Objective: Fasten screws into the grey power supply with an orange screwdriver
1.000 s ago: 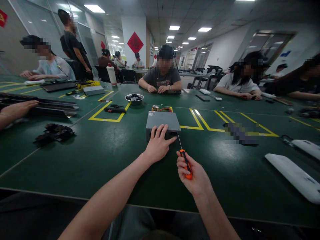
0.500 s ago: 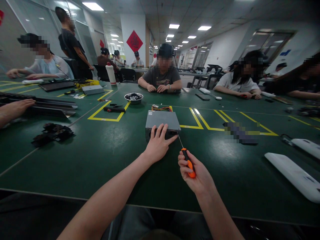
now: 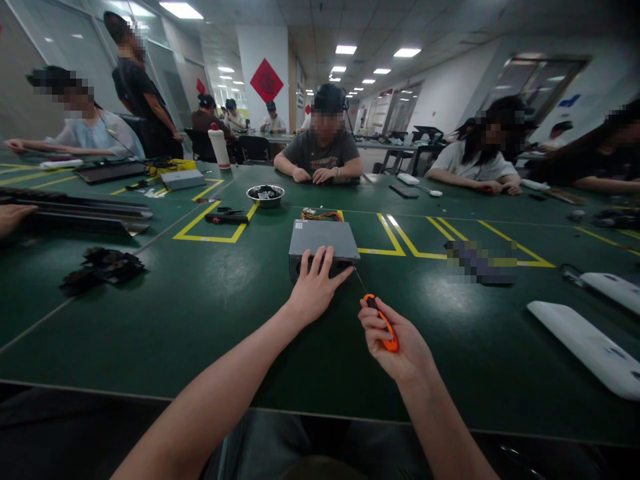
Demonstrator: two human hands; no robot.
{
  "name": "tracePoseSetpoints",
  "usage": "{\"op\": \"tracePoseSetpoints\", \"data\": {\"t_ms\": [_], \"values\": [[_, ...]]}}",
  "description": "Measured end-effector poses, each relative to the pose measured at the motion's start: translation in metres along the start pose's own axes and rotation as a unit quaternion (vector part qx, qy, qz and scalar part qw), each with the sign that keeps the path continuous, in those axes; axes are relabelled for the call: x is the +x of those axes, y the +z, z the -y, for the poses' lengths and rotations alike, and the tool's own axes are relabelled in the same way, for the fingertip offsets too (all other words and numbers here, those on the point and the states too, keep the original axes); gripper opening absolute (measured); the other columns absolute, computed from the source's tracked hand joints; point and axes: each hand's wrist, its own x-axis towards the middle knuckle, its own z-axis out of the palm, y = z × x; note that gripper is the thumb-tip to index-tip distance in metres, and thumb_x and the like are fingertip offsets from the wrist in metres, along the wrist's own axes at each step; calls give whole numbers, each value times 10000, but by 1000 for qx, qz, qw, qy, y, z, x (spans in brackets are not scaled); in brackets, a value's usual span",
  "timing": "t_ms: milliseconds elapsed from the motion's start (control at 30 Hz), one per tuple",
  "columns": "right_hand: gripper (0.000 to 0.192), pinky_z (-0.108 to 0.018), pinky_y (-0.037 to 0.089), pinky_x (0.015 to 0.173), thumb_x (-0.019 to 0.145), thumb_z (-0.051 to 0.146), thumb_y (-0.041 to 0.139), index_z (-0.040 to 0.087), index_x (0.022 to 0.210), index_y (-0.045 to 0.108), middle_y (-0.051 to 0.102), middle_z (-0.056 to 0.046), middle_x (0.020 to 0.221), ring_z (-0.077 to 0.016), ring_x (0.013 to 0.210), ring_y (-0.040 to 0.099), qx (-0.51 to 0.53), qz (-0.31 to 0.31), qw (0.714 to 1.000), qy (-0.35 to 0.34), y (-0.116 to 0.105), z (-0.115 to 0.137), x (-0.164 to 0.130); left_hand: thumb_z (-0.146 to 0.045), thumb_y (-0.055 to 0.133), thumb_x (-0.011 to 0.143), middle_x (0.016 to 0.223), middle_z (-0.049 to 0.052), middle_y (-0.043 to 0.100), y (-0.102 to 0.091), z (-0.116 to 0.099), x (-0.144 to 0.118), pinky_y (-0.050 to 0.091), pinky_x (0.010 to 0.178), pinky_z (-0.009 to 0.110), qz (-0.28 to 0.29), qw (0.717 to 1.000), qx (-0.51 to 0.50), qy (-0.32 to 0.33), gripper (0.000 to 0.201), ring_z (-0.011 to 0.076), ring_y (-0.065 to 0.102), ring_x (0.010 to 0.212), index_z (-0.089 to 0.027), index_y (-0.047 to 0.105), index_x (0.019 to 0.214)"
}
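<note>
Grey rectangular metal box, flat top, white label at 10 o'clock corner, multicoloured thin wires at 12, on green tabletop straight ahead, left hand splayed over 6 o'clock edge, right hand gripping orange-and-black screwdriver, shaft toward 5 o'clock corner.

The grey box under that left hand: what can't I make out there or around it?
In the head view:
Front of the grey box: partly hidden by the left hand.
Tip of the screwdriver: too small to tell what it meets.
Contents of the metal bowl: too small to identify.
Dark item at right: blurred by pixelation.
Co-worker's hand: cut off by the left edge.
</note>
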Motion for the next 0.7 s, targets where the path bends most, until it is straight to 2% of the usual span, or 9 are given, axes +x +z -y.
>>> {"op": "tracePoseSetpoints", "data": {"t_ms": [200,533,700], "values": [[218,-96,304,303,918,209,267,115,910,464,354,85,513,-12,326,353,4,44,999,16,0,1,0,-175,478,813,1418,102,245,0,-1,0,153,1029,551,5,1000,8,2,522,321,189,1310,-325,367,1300],[182,-92,299,309,893,191,311,117,879,477,370,79,510,-11,330,358,-4,78,997,16,-3,-1,-1,-196,467,825,1410,105,262,-1,-1,0,154,1025,554,7,1000,24,1,509,321,210,1303,-328,359,1305],[184,-108,286,302,869,188,364,110,831,527,382,69,502,-12,322,322,-54,82,994,-47,-6,-5,-11,-202,468,825,1405,112,262,-1,-1,0,149,1026,555,11,1000,25,3,502,322,224,1295,-329,370,1300]]}}
